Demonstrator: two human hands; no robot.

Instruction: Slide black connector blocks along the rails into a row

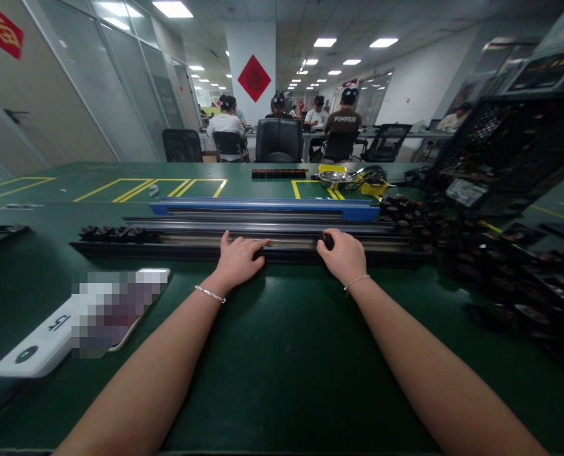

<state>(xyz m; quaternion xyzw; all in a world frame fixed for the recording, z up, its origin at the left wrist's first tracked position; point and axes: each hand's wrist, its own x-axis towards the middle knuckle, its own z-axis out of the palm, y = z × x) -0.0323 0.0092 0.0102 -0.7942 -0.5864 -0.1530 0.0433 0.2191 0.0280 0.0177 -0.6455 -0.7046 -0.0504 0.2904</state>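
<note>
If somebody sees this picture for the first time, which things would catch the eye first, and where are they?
First the two bare arms reaching to a long metal rail across the green table: the left hand lies flat on it, the right hand closes on a small black part on it. Next, the heap of black parts at the right.
</note>
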